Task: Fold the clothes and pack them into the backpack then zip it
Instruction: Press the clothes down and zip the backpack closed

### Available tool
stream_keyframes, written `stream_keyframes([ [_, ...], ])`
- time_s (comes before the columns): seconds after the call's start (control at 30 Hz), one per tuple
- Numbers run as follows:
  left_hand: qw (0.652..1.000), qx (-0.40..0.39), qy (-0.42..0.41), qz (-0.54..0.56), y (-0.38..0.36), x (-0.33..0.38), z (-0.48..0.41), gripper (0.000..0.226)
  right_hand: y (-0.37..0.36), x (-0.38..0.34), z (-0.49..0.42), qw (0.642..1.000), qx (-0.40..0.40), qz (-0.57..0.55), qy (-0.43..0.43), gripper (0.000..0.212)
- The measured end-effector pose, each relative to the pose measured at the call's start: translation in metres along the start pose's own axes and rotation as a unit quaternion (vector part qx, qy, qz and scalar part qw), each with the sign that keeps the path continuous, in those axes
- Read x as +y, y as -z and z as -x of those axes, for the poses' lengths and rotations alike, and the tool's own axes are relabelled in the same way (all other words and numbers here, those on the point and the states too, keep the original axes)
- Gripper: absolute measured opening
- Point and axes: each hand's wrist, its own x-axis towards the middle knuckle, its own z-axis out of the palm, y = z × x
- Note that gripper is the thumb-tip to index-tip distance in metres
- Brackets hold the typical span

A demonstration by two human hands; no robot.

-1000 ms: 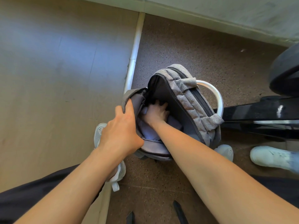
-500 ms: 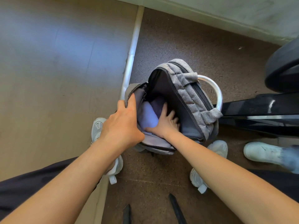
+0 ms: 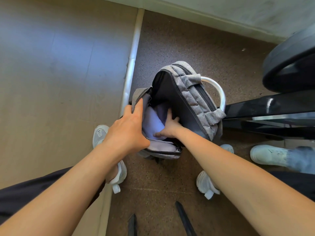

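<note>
A grey backpack stands unzipped on the brown floor between my feet. Folded pale lilac clothes lie inside its main compartment. My left hand grips the bag's left rim, fingers curled over the edge, and holds the opening wide. My right hand is inside the opening with straight fingers pressed against the right side of the clothes; the fingertips are hidden deep in the bag.
A wooden table edge with a pale trim runs along the left of the bag. A white curved bar and a black metal frame stand right of it. Another person's white shoe is at the right.
My right hand has drawn back from deep in the bag and now presses the clothes at their right side. The left hand keeps its grip on the rim.
</note>
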Motion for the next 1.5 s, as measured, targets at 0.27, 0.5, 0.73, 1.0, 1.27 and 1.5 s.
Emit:
stream_keyframes([
  [0.27,1.0,0.01,-0.008,0.004,0.003,0.006,-0.001,0.105,0.041,0.01,0.102,0.939,0.165,-0.082,0.29,0.034],
  [0.5,0.998,0.049,0.011,0.042,0.009,0.009,-0.006,0.083,0.095,0.039,0.184,0.77,0.525,-0.055,0.358,0.025],
  [0.73,0.986,0.067,0.007,0.15,0.009,0.016,-0.002,0.074,0.111,0.077,0.174,0.923,0.258,-0.254,0.133,0.101],
  [1.0,0.896,0.027,0.039,0.442,-0.002,0.024,-0.009,0.052,0.075,0.043,0.18,0.951,0.172,-0.08,0.244,0.119],
  [1.27,0.943,0.127,0.074,0.299,0.017,0.027,-0.017,0.055,0.035,0.029,0.174,0.935,0.266,0.008,0.233,0.065],
  [1.5,0.955,0.116,0.085,0.26,0.057,0.006,-0.111,0.02,0.039,0.034,0.166,0.917,0.342,-0.009,0.204,0.065],
])
